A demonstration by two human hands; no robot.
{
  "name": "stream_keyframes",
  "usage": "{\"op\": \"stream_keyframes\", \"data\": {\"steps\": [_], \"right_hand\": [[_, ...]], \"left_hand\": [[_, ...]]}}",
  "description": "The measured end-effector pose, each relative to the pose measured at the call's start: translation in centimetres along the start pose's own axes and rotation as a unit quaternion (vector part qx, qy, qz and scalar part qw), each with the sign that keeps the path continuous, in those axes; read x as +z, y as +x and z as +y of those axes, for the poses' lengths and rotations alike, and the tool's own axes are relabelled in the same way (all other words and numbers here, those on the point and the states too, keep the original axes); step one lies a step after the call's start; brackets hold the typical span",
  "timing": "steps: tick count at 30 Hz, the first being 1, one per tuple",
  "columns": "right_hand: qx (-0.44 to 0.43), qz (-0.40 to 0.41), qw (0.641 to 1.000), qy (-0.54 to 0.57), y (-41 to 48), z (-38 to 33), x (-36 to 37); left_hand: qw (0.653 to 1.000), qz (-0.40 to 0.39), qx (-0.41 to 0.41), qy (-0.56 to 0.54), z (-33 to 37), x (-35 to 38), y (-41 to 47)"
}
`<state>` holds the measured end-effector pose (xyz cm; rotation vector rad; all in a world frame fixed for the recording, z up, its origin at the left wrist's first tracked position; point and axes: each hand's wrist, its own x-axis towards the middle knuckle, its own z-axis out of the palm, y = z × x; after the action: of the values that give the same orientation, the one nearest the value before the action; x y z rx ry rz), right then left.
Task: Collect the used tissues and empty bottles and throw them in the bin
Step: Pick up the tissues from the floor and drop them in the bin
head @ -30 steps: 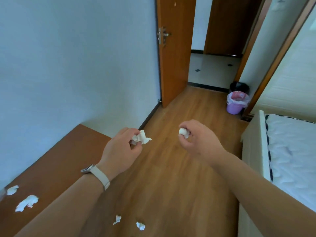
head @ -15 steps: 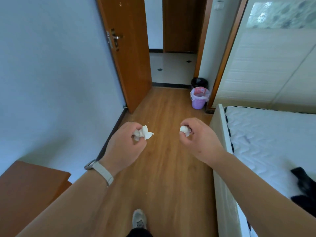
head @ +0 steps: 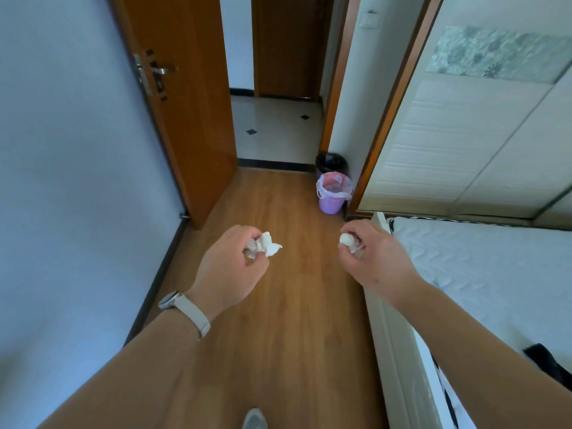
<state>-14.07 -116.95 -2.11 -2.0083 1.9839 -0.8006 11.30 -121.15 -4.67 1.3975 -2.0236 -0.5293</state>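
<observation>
My left hand [head: 232, 267] is closed around a crumpled white tissue [head: 267, 244] that sticks out past the thumb. My right hand [head: 368, 258] grips a smaller balled white tissue [head: 346, 239]. Both hands are held out in front of me above the wooden floor. A purple bin [head: 333, 196] lined with a pale plastic bag stands ahead on the floor by the doorway, a little right of centre. A black bin [head: 331, 164] sits just behind it. No bottles are in view.
An open wooden door [head: 185, 97] stands on the left, leading to a tiled hallway [head: 275, 131]. A bed with a white mattress [head: 483, 274] runs along the right, with a dark garment [head: 551, 366] on it. A wardrobe [head: 483, 134] fills the far right. My shoe [head: 254, 419] shows at the bottom.
I have turned right and walked forward along the floor: the brown table and loose tissues have left the view, and the purple bin is nearer. Both hands still hold their tissues.
</observation>
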Motion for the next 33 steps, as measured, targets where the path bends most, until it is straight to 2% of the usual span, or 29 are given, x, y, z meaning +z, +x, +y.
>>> {"op": "stream_keyframes", "data": {"steps": [7,15,19,24,29,33], "right_hand": [[0.018,0.028,0.999,-0.023,9.0,-1.1,2.6],[0.039,0.042,0.998,-0.028,17.0,2.1,3.3],[0.06,0.029,0.998,-0.004,22.7,5.5,4.5],[0.075,0.026,0.996,0.042,32.4,10.9,6.4],[0.071,-0.013,0.997,0.038,42.0,16.1,6.0],[0.055,-0.006,0.998,0.033,48.7,19.7,5.7]], "left_hand": [[1.0,-0.023,0.003,-0.02,-4.6,-0.5,10.7],[0.997,-0.058,0.042,-0.03,-5.6,2.4,19.9],[0.997,-0.062,0.047,-0.018,-5.9,4.3,25.2],[0.998,-0.066,-0.003,0.008,-7.0,7.0,33.5],[0.998,-0.054,-0.03,0.027,-5.8,9.3,42.7],[0.998,-0.04,-0.031,0.047,-5.2,11.4,49.3]]}}
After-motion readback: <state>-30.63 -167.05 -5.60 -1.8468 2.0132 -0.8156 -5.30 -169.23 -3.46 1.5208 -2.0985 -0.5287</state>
